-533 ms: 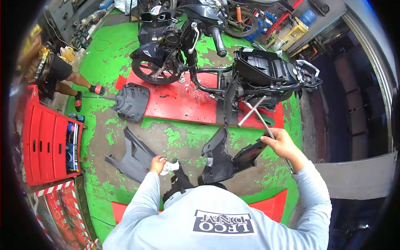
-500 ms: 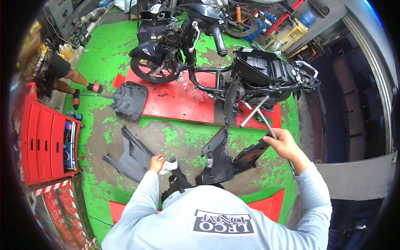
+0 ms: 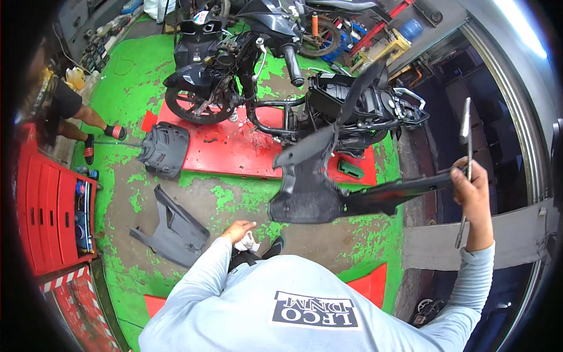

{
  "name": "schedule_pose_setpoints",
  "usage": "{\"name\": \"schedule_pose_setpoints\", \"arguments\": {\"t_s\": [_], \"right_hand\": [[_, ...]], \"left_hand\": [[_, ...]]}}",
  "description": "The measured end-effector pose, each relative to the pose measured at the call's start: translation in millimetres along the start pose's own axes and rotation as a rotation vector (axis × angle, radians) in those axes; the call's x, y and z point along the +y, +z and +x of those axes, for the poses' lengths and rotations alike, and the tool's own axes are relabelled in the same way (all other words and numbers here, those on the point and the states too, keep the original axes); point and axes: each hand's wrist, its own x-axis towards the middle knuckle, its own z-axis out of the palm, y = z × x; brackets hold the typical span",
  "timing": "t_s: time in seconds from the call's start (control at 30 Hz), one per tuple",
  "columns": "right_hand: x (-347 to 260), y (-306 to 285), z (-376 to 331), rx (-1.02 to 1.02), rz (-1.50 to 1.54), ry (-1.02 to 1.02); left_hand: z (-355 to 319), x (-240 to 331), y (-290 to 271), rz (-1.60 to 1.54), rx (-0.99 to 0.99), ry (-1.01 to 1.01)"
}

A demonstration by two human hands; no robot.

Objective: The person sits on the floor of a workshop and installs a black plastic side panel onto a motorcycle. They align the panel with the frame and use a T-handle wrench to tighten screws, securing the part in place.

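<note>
Upward and to the right, the black panel (image 3: pixel 308 202) and T-bar (image 3: pixel 467 123) had moved since the earlier frame, carried by the right grip (image 3: pixel 472 190). That grip was closed round the narrow right end of the panel together with the bar, which stood nearly upright. From above, the panel's upper strip crossed in front of the bike (image 3: pixel 325 94). Beneath the left grip (image 3: pixel 239 230) was a white cloth (image 3: pixel 248 242); whether its fingers held it could not be told. To its left, a grey panel (image 3: pixel 179 234) lay on the floor (image 3: pixel 229 199)
</note>
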Motion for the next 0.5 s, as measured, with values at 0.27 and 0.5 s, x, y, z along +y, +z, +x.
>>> {"name": "schedule_pose_setpoints", "arguments": {"t_s": [0.27,0.5], "right_hand": [[-28,-7,54,0.169,0.107,-0.247],[-4,50,195,0.13,0.217,-0.488]], "left_hand": [[40,51,-16,-0.204,0.069,0.254],[13,-20,-95,-0.195,0.444,0.249]]}}
